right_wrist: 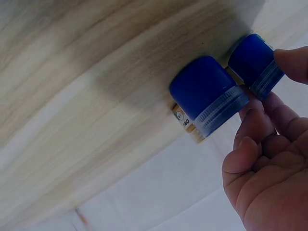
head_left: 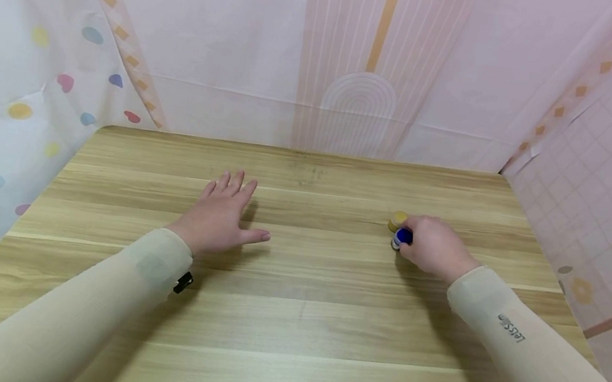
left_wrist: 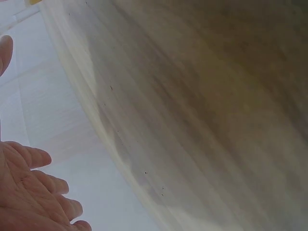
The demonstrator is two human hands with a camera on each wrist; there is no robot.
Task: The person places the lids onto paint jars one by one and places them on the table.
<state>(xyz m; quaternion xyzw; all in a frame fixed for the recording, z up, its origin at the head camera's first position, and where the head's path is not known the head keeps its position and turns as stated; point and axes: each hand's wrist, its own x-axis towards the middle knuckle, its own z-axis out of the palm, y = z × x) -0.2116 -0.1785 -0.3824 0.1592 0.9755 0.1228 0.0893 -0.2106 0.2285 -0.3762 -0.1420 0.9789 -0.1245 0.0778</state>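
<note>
My right hand (head_left: 407, 240) rests on the wooden table (head_left: 294, 320) at the right and pinches a small blue-capped container (head_left: 402, 236) between thumb and fingers. A yellowish round item (head_left: 398, 220) stands just behind it, touching or nearly so. In the right wrist view my right hand (right_wrist: 267, 87) holds the smaller blue cap (right_wrist: 251, 61), and a second, larger blue-capped container (right_wrist: 207, 94) with a pale label stands beside it, untouched. My left hand (head_left: 235, 210) lies flat on the table left of centre, fingers spread and holding nothing; its fingers (left_wrist: 33, 190) show in the left wrist view.
Pink patterned curtains (head_left: 371, 63) close off the table's back and right sides, and a white dotted curtain (head_left: 5, 77) hangs along the left. Bare wood (left_wrist: 192, 120) stretches between and in front of my hands. Both forearms wear beige sleeves (head_left: 524, 352).
</note>
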